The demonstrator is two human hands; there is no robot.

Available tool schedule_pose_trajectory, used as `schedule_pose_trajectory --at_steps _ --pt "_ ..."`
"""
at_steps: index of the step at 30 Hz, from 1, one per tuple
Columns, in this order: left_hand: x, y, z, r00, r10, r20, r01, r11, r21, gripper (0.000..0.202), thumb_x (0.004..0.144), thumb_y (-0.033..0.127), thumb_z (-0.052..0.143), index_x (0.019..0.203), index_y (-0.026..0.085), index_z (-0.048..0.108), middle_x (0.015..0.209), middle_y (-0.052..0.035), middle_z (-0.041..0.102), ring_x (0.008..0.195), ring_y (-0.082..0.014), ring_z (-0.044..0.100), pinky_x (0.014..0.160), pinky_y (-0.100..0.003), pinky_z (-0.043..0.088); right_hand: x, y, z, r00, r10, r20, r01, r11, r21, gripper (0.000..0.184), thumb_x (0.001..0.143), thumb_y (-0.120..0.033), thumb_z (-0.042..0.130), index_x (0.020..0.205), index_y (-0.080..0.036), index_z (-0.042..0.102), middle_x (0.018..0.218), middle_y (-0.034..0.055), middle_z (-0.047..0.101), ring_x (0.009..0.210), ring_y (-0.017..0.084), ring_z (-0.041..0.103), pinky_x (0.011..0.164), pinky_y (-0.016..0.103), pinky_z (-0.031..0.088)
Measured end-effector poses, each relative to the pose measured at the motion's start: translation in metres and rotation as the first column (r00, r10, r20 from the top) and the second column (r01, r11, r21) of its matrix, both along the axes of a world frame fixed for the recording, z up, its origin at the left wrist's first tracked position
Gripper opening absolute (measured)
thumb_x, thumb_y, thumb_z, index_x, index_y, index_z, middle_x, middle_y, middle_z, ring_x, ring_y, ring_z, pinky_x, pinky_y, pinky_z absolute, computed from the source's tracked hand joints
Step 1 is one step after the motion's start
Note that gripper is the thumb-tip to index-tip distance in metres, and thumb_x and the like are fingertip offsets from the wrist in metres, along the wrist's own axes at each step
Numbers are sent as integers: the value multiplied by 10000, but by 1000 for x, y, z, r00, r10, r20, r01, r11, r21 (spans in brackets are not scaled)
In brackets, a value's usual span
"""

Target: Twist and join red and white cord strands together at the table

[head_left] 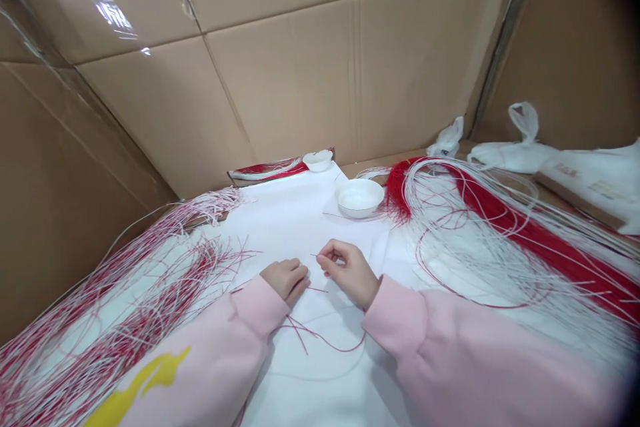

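Note:
My right hand (347, 272) pinches a thin red cord (315, 255) between thumb and fingertips, over a white sheet (300, 220). Close beside it, my left hand (285, 280) is curled, and a thin red strand (317, 289) comes out from under its fingers. Whether that hand grips the strand is hidden. Loose red cord (325, 340) lies on the sheet below my hands. Large bundles of red-and-white strands lie to either side, one at the left (125, 307) and one at the right (505, 227).
A white bowl (359, 197) and a smaller white dish (318, 160) stand on the sheet beyond my hands. Another red-and-white bundle (267, 170) lies at the far edge. Corrugated cardboard walls (320, 60) surround the work surface, and white plastic bags (515, 153) lie at the back right.

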State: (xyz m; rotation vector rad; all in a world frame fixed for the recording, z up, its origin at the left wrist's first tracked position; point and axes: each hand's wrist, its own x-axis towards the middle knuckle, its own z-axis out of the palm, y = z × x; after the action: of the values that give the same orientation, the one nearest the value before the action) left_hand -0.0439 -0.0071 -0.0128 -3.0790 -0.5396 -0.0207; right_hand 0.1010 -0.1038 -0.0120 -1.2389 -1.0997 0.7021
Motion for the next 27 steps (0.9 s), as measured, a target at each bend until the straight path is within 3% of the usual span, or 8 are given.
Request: schedule_pose_trajectory --at_steps 5,11,15,20,23,27 --pt "-1 -1 -4 998 -19 68 18 1000 9 240 823 256 312 706 164 500 679 -18 487 609 -123 453 557 -240 321 -2 -3 4 1000 -1 12 2 999 -43 93 730 -217 518 669 -149 533 611 -10 505 594 103 475 541 208 401" --pt "0 -9 1 972 50 230 0 977 -215 157 741 184 371 614 155 458 613 0 450 579 -100 411 564 -223 304 1 -11 9 997 69 37 -65 991 -116 117 751 -248 517 695 -146 525 634 -3 496 619 105 465 565 205 389" --pt "0 -13 9 914 171 368 1 906 -423 121 711 162 394 603 149 445 576 23 415 531 -74 370 538 -202 295 2 -14 13 990 117 74 -103 980 -171 162 764 -290 530 690 -147 507 629 1 494 606 107 471 540 201 384" --pt "-2 -14 17 808 282 517 108 792 -601 125 719 175 443 611 131 489 578 15 458 523 -58 382 508 -174 306 0 -17 12 981 139 136 -120 983 -140 130 788 -267 526 724 -154 517 750 38 578 706 134 541 618 227 432" --pt "-4 -14 17 775 373 509 162 662 -732 167 743 241 491 645 114 539 576 -4 511 529 -66 442 500 -172 332 -4 -21 14 982 127 143 -115 989 -89 92 778 -202 523 700 -162 496 874 63 609 831 154 568 708 250 456" --pt "-8 -19 15 745 510 430 282 345 -895 220 746 308 546 701 95 582 609 -36 576 569 -98 541 549 -198 419 -12 -25 19 981 165 99 -158 984 -79 124 761 -157 523 657 -166 456 913 78 621 850 163 593 713 273 495"
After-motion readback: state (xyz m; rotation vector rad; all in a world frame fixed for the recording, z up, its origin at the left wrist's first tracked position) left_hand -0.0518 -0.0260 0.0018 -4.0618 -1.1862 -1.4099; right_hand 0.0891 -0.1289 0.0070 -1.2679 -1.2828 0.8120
